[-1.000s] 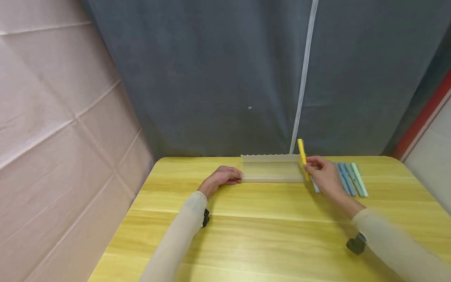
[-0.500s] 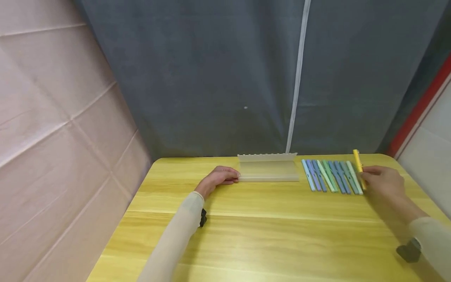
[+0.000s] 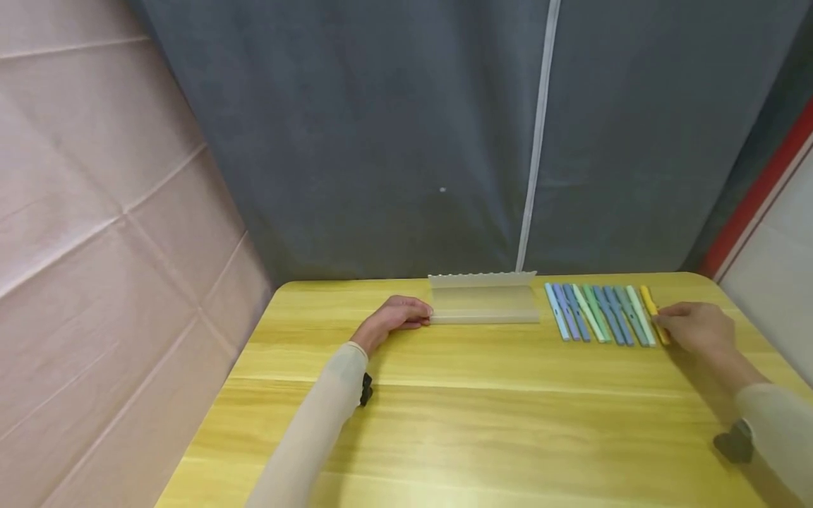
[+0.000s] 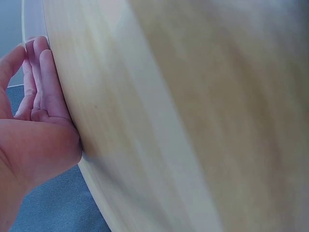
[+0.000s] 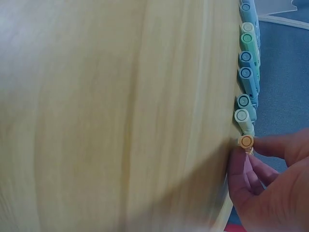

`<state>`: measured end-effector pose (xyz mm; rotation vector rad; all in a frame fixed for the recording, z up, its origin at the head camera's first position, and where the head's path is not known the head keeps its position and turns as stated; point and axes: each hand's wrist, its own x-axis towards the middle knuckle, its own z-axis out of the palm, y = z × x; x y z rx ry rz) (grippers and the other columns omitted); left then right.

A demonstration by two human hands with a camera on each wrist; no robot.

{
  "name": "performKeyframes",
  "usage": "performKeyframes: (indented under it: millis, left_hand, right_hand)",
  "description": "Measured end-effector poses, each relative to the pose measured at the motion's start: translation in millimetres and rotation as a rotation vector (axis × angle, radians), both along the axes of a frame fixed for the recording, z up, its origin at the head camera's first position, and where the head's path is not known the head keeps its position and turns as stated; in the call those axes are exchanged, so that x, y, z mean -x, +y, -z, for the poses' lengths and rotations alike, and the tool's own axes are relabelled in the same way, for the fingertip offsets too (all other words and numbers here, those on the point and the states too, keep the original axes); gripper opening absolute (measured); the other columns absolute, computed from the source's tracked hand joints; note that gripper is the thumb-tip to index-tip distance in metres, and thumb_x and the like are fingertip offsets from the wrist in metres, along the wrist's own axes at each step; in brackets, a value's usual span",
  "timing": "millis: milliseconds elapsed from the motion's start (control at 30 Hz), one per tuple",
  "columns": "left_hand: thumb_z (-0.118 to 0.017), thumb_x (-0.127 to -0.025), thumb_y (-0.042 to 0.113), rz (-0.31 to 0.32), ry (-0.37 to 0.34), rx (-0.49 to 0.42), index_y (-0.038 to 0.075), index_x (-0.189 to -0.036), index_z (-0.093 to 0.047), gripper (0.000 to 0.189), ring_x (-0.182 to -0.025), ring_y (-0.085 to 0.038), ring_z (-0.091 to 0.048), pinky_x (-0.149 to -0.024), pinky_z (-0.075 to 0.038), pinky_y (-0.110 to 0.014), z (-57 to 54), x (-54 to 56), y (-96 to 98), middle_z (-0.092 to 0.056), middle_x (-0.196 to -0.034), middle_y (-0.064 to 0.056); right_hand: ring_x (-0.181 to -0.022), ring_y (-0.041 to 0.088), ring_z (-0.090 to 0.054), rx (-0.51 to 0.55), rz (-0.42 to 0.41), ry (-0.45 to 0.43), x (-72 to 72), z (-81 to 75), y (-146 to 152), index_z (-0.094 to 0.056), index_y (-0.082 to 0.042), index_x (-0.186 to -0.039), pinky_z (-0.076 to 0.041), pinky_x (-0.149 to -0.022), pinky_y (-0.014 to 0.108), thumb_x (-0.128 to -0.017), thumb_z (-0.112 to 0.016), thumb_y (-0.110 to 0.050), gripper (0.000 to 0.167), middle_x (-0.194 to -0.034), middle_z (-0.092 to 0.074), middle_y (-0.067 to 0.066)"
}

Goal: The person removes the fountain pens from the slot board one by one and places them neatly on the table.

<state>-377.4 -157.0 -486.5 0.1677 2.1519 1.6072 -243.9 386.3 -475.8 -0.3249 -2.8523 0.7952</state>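
At the right end of a row of pens, my right hand (image 3: 697,328) pinches a yellow pen (image 3: 654,314) between thumb and fingers. The pen lies low at the table, nearly parallel to its neighbours. In the right wrist view the pen's round end (image 5: 246,141) shows between thumb and fingertips, beside a pale green pen (image 5: 242,116). My left hand (image 3: 400,314) holds the left end of a translucent plastic case (image 3: 483,315), whose scalloped flap stands raised at the back. In the left wrist view the fingers (image 4: 48,72) lie along the table with the case's corner between thumb and fingertips.
Several blue, purple and green pens (image 3: 597,314) lie side by side right of the case. The wooden table (image 3: 444,409) ends at a dark curtain (image 3: 381,141) behind. A pale sheet wall (image 3: 114,247) stands at the left.
My right hand has carried the yellow pen rightward from the case's right end, past the row, then lowered it from a tilted pose. My left hand has stayed at the case.
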Motion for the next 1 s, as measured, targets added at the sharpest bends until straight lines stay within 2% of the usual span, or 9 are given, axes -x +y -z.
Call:
performKeyframes:
  millis: [167, 233, 400, 467, 733, 867, 1000]
  left_hand:
    - [-0.072, -0.101, 0.02, -0.001, 0.005, 0.011, 0.006, -0.11, -0.079, 0.018, -0.083, -0.007, -0.075, -0.08, -0.062, -0.019, -2.1, -0.8, -1.4, -0.079, -0.09, 0.002]
    - [-0.072, -0.101, 0.02, -0.001, 0.001, 0.012, 0.005, -0.111, -0.078, 0.019, -0.084, -0.007, -0.075, -0.081, -0.062, -0.02, -2.5, -1.4, -1.7, -0.079, -0.09, 0.002]
    - [-0.071, -0.102, 0.019, -0.003, -0.002, 0.011, 0.005, -0.111, -0.078, 0.018, -0.084, -0.006, -0.075, -0.081, -0.062, -0.02, -1.3, -2.1, -1.4, -0.079, -0.09, 0.002]
    - [-0.071, -0.102, 0.019, -0.003, -0.001, 0.011, 0.005, -0.111, -0.079, 0.018, -0.084, -0.006, -0.075, -0.081, -0.062, -0.02, -0.5, -2.3, -0.7, -0.079, -0.09, 0.002]
    - [-0.071, -0.102, 0.018, 0.002, -0.005, 0.002, 0.004, -0.11, -0.078, 0.018, -0.084, -0.007, -0.075, -0.081, -0.061, -0.02, -0.4, -3.4, 1.4, -0.08, -0.092, 0.0]
    - [-0.072, -0.102, 0.019, -0.018, -0.009, 0.007, 0.005, -0.111, -0.078, 0.019, -0.084, -0.008, -0.076, -0.083, -0.062, -0.022, -1.3, -4.0, 0.3, -0.08, -0.094, -0.001]
    - [-0.071, -0.102, 0.02, -0.046, -0.001, 0.013, 0.005, -0.112, -0.078, 0.019, -0.086, -0.009, -0.076, -0.086, -0.063, -0.023, -1.9, -6.1, -3.8, -0.081, -0.097, -0.003]
  right_hand:
    - [-0.086, 0.029, -0.063, -0.009, -0.005, 0.007, 1.8, 0.5, -0.4, -0.073, 0.006, -0.118, -0.038, -0.073, 0.036, -0.101, -0.063, -0.032, 0.043, -0.075, -0.075, 0.002]
    - [-0.089, 0.034, -0.065, -0.017, -0.012, 0.016, 1.8, 1.9, -1.6, -0.074, 0.005, -0.118, -0.038, -0.073, 0.037, -0.101, -0.063, -0.032, 0.043, -0.082, -0.077, 0.011]
    - [-0.105, 0.054, -0.063, -0.025, -0.02, 0.033, 0.4, 5.1, -4.1, -0.074, 0.006, -0.117, -0.041, -0.074, 0.044, -0.101, -0.062, -0.031, 0.042, -0.115, -0.073, 0.032]
    - [-0.104, 0.056, -0.063, -0.027, -0.018, 0.034, -0.2, 5.5, -3.9, -0.075, 0.006, -0.116, -0.041, -0.075, 0.047, -0.101, -0.061, -0.03, 0.041, -0.116, -0.072, 0.032]
    - [-0.102, 0.056, -0.063, -0.032, -0.012, 0.035, -2.4, 6.2, -2.0, -0.075, 0.005, -0.115, -0.043, -0.072, 0.044, -0.102, -0.061, -0.032, 0.042, -0.115, -0.073, 0.032]
    - [-0.101, 0.055, -0.065, -0.037, -0.025, 0.017, -1.7, 3.9, -3.2, -0.072, 0.008, -0.119, -0.045, -0.07, 0.043, -0.104, -0.06, -0.038, 0.05, -0.116, -0.072, 0.033]
    - [-0.104, 0.056, -0.064, -0.017, -0.028, 0.001, -0.7, -2.3, -14.8, -0.058, 0.016, -0.13, -0.048, -0.071, 0.047, -0.107, -0.053, -0.045, 0.066, -0.123, -0.066, 0.039]
